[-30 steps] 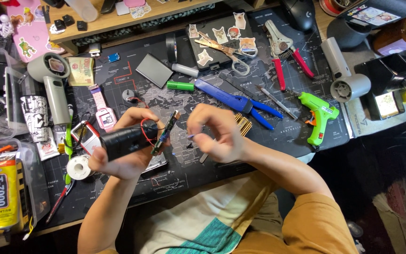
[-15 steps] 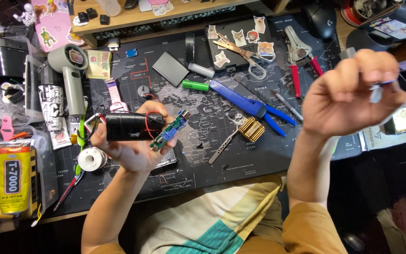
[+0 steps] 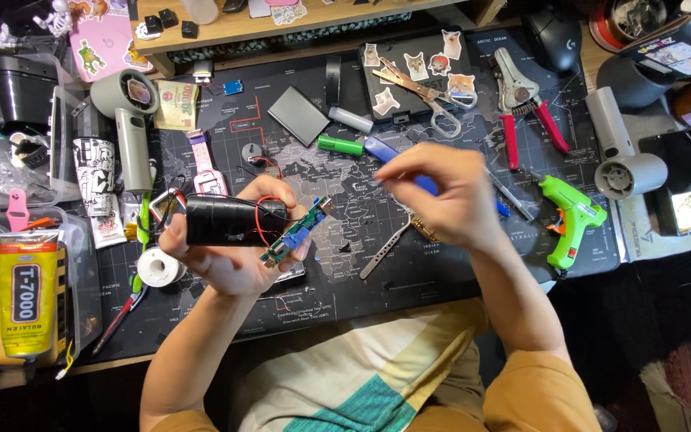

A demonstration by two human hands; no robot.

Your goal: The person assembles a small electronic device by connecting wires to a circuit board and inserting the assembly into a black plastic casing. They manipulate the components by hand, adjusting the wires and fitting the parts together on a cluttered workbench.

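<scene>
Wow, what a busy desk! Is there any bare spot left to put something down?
Yes: the black mat is bare along its near edge, below the tweezers, and between the right hand and green glue gun. The left side around the yellow glue tube is crowded.

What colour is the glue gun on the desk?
Bright green with an orange trigger, seen in the head view: the glue gun lies on the mat's right edge.

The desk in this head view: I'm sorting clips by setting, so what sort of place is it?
Probably a hobby electronics workbench: a green glue gun, red-handled wire strippers and a solder spool lie about the desk mat.
</scene>
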